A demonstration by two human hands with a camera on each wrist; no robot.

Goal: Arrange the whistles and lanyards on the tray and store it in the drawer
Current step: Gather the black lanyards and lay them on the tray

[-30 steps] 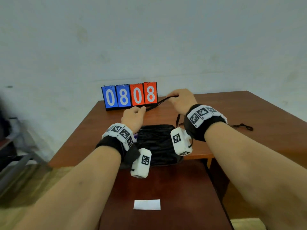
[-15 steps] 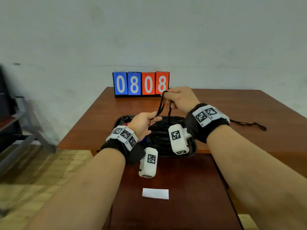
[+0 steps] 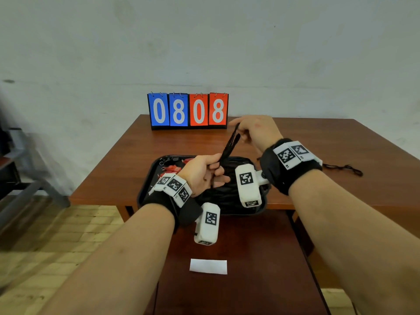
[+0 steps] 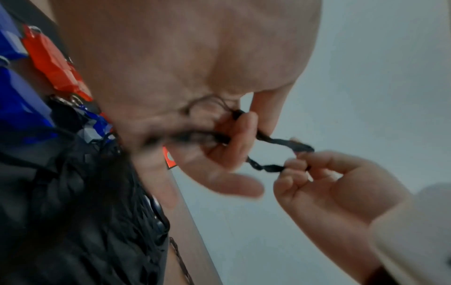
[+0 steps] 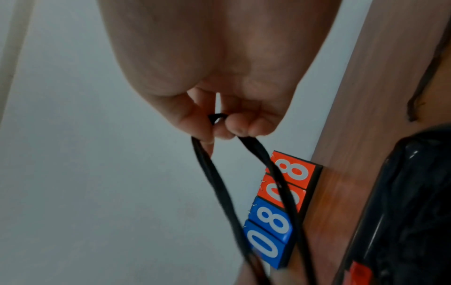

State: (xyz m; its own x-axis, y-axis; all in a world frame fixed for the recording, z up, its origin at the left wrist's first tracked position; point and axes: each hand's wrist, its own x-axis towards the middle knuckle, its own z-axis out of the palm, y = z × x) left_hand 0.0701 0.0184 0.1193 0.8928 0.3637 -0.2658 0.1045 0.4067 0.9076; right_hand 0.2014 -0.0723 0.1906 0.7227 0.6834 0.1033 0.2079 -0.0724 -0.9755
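A black lanyard (image 3: 229, 147) (image 4: 275, 141) (image 5: 262, 164) is stretched, folded into a bundle, between both hands above the black tray (image 3: 145, 187). My right hand (image 3: 250, 130) (image 5: 219, 127) pinches its upper loop end near the scoreboard. My left hand (image 3: 204, 171) (image 4: 227, 138) grips the lower end over the tray. Red whistles (image 3: 171, 169) (image 4: 53, 63) lie at the tray's far left, and a heap of black lanyards (image 3: 225, 194) (image 4: 73, 202) fills its right part. Blue whistles (image 4: 19, 108) show in the left wrist view.
The tray sits on a brown wooden table (image 3: 118, 169). A flip scoreboard (image 3: 188, 111) reading 0808 stands at the table's far edge. Another black lanyard (image 3: 343, 168) lies on the table to the right. A lower brown surface (image 3: 250, 292) with a white label (image 3: 208, 266) is in front.
The hands drew closer together over the tray, and the lanyard went from a long stretched strand to a shorter folded bundle. The left hand rose from the tray and closed on its lower end.
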